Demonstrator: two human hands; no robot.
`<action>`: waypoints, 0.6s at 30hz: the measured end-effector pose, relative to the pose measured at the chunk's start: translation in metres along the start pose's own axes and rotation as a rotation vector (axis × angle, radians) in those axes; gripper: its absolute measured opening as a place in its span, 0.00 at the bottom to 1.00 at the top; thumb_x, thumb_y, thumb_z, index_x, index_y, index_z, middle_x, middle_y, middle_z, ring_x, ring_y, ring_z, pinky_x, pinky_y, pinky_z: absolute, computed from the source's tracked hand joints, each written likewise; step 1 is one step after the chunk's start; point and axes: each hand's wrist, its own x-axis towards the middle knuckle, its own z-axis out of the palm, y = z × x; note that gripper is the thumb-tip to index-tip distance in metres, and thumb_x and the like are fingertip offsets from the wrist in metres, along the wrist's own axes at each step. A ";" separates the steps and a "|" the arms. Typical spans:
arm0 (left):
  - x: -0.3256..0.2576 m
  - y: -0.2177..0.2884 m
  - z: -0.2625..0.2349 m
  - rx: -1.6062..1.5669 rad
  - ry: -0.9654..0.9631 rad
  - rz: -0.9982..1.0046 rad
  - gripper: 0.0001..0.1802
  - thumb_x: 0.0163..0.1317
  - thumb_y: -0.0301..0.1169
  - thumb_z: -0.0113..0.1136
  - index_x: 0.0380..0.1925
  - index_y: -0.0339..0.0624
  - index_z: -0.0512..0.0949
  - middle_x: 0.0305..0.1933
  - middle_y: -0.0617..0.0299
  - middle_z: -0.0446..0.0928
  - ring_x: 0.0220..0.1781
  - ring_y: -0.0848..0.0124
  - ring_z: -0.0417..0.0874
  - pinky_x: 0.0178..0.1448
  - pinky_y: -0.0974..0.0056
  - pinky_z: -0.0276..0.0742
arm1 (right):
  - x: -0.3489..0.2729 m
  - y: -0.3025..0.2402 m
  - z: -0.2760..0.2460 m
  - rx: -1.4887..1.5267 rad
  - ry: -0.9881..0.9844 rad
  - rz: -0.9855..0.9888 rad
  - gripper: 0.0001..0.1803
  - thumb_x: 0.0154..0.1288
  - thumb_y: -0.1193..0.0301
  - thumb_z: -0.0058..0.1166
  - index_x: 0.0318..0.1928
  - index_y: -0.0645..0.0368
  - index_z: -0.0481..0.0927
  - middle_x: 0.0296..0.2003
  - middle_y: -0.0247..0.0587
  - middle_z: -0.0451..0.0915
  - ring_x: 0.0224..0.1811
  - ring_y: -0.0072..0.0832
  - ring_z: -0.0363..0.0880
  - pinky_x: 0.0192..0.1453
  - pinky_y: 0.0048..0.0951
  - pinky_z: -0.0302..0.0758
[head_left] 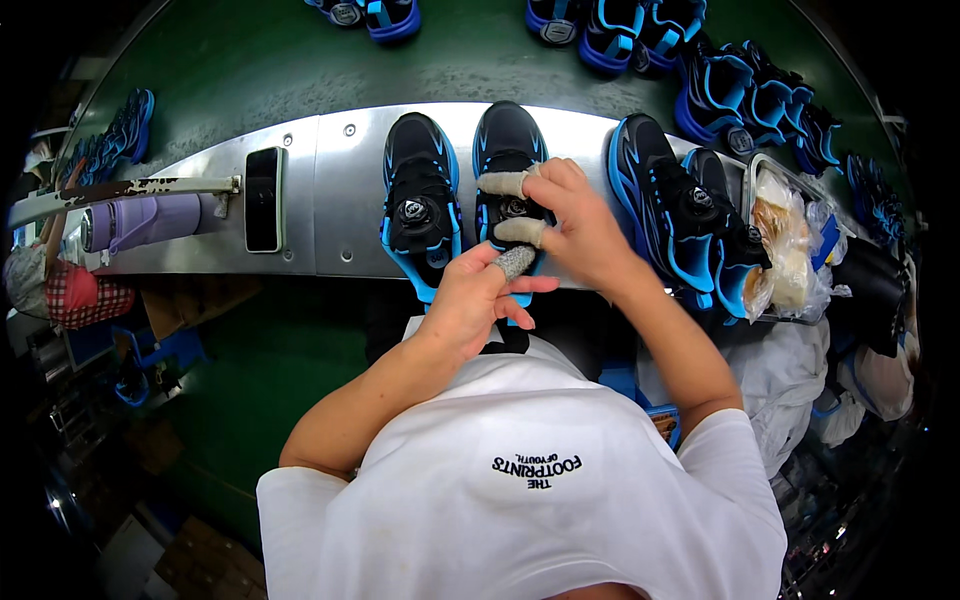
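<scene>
We see bare metal shelf (330, 200) between the phone (263, 199) and the left shoe (421, 205), room to pass. Rightward, two more shoes (680, 215) and a bagged tray (785, 240) crowd the ledge.

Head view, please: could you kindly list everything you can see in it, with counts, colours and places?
Shoe under the hands: one, black with blue trim, on the steel shelf, both hands on it.
Shoe beside it: one, black and blue with a round dial, to its left.
Shoe pair: two, black and blue, to its right.
Steel shelf: one, silver, across the middle.
Phone: one, dark, lying on the shelf's left part.
Conveyor belt: one, green, behind the shelf.
Further shoes: several, black and blue, on the belt; count unclear.
Tray with plastic bags: one, at right.
Bottle: one, lilac, far left.
T-shirt: one, white.
Left hand: thumb taped.
Right hand: fingers taped.
</scene>
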 end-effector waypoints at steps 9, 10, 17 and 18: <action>0.001 0.000 0.005 -0.019 0.021 0.006 0.11 0.71 0.27 0.46 0.50 0.33 0.70 0.51 0.52 0.76 0.53 0.57 0.84 0.26 0.64 0.82 | 0.002 0.006 0.005 -0.024 -0.046 -0.030 0.32 0.53 0.74 0.63 0.62 0.51 0.77 0.40 0.40 0.77 0.45 0.35 0.71 0.56 0.32 0.68; 0.002 -0.001 0.003 -0.019 0.022 0.006 0.11 0.71 0.27 0.46 0.50 0.33 0.70 0.51 0.52 0.76 0.53 0.57 0.84 0.26 0.64 0.82 | -0.001 0.005 0.012 -0.023 -0.046 -0.030 0.32 0.53 0.74 0.63 0.62 0.51 0.77 0.40 0.40 0.77 0.45 0.35 0.71 0.56 0.32 0.68; 0.001 0.000 0.001 0.016 0.014 0.000 0.13 0.72 0.28 0.47 0.52 0.34 0.70 0.53 0.52 0.76 0.53 0.58 0.84 0.27 0.65 0.82 | 0.006 0.008 0.000 0.213 -0.040 -0.036 0.26 0.54 0.73 0.63 0.57 0.51 0.81 0.36 0.39 0.73 0.42 0.35 0.69 0.52 0.33 0.69; 0.001 -0.001 0.001 0.024 0.016 -0.002 0.13 0.72 0.29 0.47 0.52 0.34 0.70 0.53 0.52 0.76 0.53 0.59 0.84 0.28 0.65 0.82 | 0.006 0.010 0.000 0.310 -0.068 -0.069 0.25 0.53 0.73 0.62 0.56 0.50 0.81 0.33 0.40 0.70 0.40 0.37 0.68 0.48 0.35 0.69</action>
